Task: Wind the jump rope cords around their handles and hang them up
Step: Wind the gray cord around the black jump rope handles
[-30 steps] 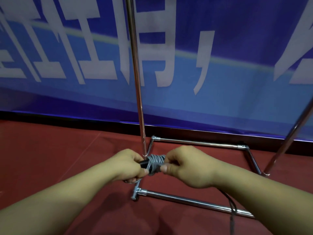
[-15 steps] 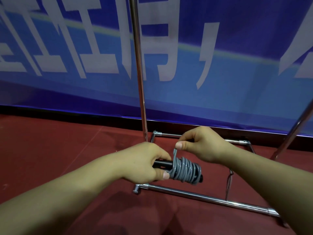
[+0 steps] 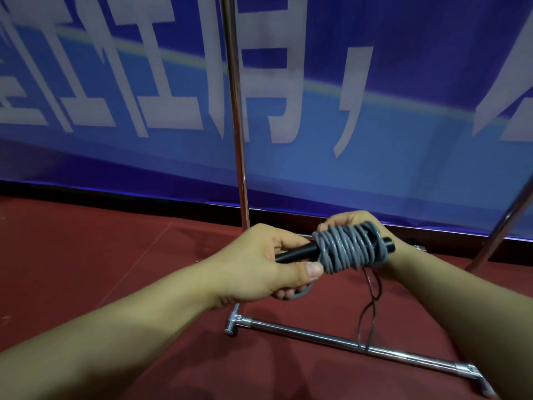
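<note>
The black jump rope handles (image 3: 294,252) are held level in front of the person, above the red floor (image 3: 86,255) and in front of a chrome garment rack (image 3: 331,339). The near end of the handles is gripped by the left hand (image 3: 259,267): the thumb is laid flat along the underside, its tip pressed against the first turn of cord, and the fingers are curled round the far side of the handles. A loop of grey cord is seen below this hand, tucked under the curled fingers. The grey cord (image 3: 346,249) is wound in many tight, overlapping turns around the far half of the handles, with the black end cap left bare at the right. The right hand (image 3: 354,223) is placed behind the coil and is largely hidden by it; a fingertip is seen pressed onto the top left turns, and the fingers appear curled over the wound cord, though how the rest of them lie cannot be told. A thin dark strap (image 3: 372,307) hangs down from the underside of the coil in a slack loop, reaching to the lower bar of the rack. The upright pole of the rack rises behind the hands, in front of a blue banner (image 3: 403,140) printed with large white characters.
</note>
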Demonstrator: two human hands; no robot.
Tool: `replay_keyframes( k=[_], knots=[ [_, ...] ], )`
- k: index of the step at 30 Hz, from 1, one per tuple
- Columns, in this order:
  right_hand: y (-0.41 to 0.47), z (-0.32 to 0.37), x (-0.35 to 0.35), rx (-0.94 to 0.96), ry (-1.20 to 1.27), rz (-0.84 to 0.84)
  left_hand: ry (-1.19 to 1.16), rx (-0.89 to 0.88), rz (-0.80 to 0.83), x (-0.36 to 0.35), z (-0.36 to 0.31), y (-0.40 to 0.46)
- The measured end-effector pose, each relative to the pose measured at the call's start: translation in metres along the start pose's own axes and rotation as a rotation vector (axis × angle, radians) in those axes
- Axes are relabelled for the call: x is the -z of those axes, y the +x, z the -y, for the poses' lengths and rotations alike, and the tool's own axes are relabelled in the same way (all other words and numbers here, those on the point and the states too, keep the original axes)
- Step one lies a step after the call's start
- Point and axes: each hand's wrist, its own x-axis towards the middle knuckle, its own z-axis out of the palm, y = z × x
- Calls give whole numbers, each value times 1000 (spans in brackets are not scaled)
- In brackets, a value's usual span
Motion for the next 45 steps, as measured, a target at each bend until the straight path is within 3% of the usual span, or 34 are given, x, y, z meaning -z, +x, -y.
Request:
replay_keyframes(
  k=[4,11,18,23,28,33,37,45],
  knots=[
    [-6,1,-7,-20,-88,-73,-29,8,-83,-1,1,3],
    [-14,0,-29,-165,20,155,-38,91,-415,2,14,12],
    [-17,14,-39,-243,-108,262,-146,183,-578,9,27,23],
    [-14,21,-42,-167,-344,227,-152,242,-652,22,42,25],
    [-14,31,-44,-58,-548,170,12,312,-667,32,60,22],
    [-15,35,-48,-39,-621,230,91,382,-643,42,79,19],
    [-15,38,-48,13,-673,207,347,411,-531,42,88,19],
    [-12,34,-44,104,-677,27,684,332,-50,20,70,16]
  ],
)
